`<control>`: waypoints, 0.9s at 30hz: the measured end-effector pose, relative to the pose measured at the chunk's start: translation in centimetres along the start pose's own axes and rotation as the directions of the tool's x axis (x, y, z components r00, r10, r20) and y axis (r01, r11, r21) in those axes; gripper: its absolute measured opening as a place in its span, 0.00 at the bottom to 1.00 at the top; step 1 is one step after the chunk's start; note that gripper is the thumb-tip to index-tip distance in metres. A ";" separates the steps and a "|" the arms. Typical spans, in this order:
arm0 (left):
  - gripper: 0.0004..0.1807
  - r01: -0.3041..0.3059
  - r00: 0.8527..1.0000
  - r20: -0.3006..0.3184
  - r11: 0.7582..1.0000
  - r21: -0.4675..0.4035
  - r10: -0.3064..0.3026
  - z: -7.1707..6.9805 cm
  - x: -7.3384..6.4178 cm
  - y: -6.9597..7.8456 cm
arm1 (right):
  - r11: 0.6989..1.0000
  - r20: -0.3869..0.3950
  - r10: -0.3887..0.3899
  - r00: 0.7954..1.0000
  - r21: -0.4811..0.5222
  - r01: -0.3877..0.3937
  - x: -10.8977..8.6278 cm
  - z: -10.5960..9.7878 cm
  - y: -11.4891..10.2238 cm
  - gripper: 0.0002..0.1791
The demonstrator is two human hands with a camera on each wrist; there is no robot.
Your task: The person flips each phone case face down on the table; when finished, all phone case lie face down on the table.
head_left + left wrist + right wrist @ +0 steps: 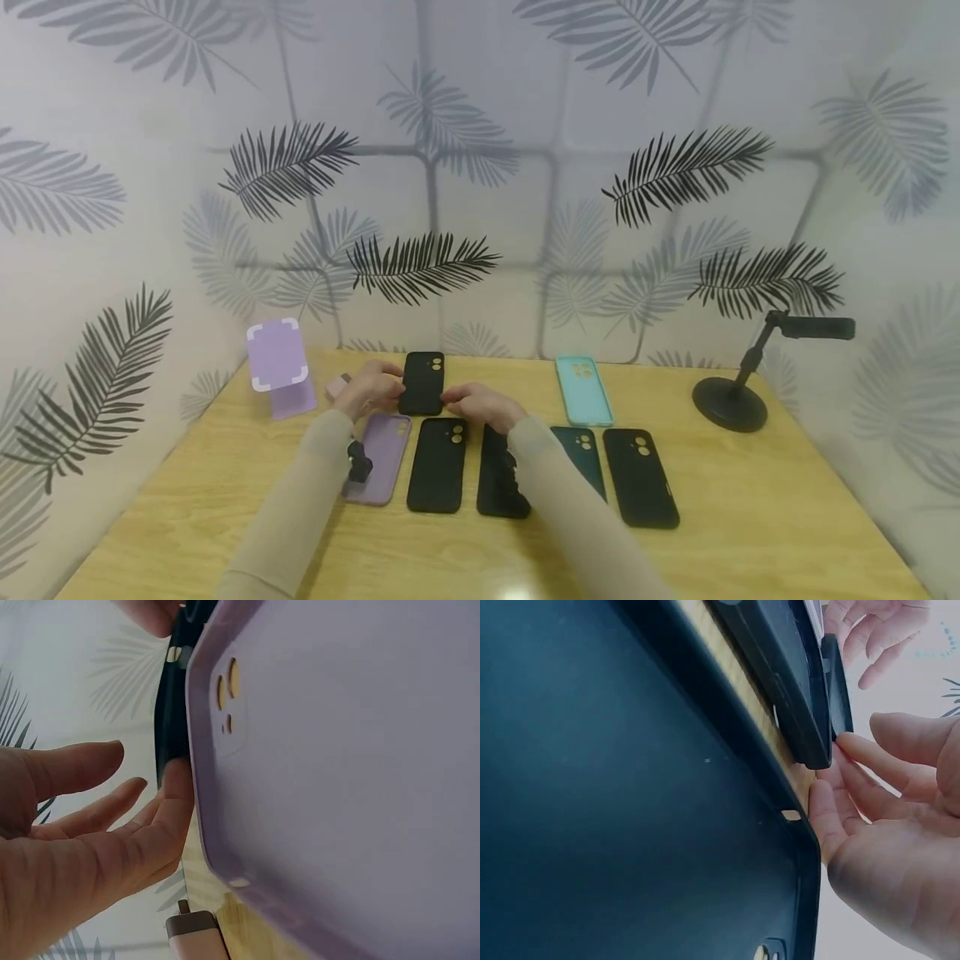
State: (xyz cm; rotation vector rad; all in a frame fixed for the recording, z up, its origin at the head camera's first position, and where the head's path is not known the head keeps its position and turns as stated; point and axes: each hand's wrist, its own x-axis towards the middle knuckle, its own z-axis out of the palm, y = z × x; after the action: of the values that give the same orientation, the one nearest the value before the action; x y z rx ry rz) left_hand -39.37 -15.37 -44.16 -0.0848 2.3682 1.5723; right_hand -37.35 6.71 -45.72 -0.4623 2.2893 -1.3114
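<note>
A black phone case (423,383) lies at the back of the table between the two hands. At its left edge, the left hand (371,388) touches it with its fingertips, thumb held apart in the left wrist view. Fingertips of the right hand (486,405) meet its lower right corner, with the thumb (907,739) raised away from it. Below the left wrist lies a lilac phone case (388,460), partly covered by the forearm. A second black case (437,467) sits in the front row, and a third black case (498,487) is partly hidden under the right wrist.
Further right are a dark green case (585,454), another black case (643,479) and a turquoise case (585,392). A lilac stand (279,367) is at back left, near a small pink object (337,386). A black stand (731,404) occupies the right; a leaf-patterned curtain (487,208) hangs behind.
</note>
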 end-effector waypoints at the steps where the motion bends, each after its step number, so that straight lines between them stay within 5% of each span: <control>1: 0.28 0.011 1.000 -0.004 1.000 -0.009 -0.011 0.0 0.0 0.0 | 1.000 0.004 0.000 1.000 0.006 0.000 0.0 0.0 0.1 0.24; 9: 0.31 0.029 0.999 -0.031 0.999 -0.044 -0.031 0.1 -0.4 0.8 | 0.999 -0.009 -0.021 1.000 0.028 0.022 0.1 0.2 0.5 0.24; 27: 0.40 0.025 0.992 0.127 0.949 -0.315 0.016 0.9 -0.5 1.6 | 0.998 -0.079 -0.028 0.996 -0.056 0.024 0.1 0.6 -1.1 0.20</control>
State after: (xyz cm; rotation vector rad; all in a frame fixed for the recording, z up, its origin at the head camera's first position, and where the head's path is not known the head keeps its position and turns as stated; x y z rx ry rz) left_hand -39.05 -13.92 -42.90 -0.0542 2.0011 1.8828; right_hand -37.03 5.66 -45.05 -0.4675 2.3983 -1.3037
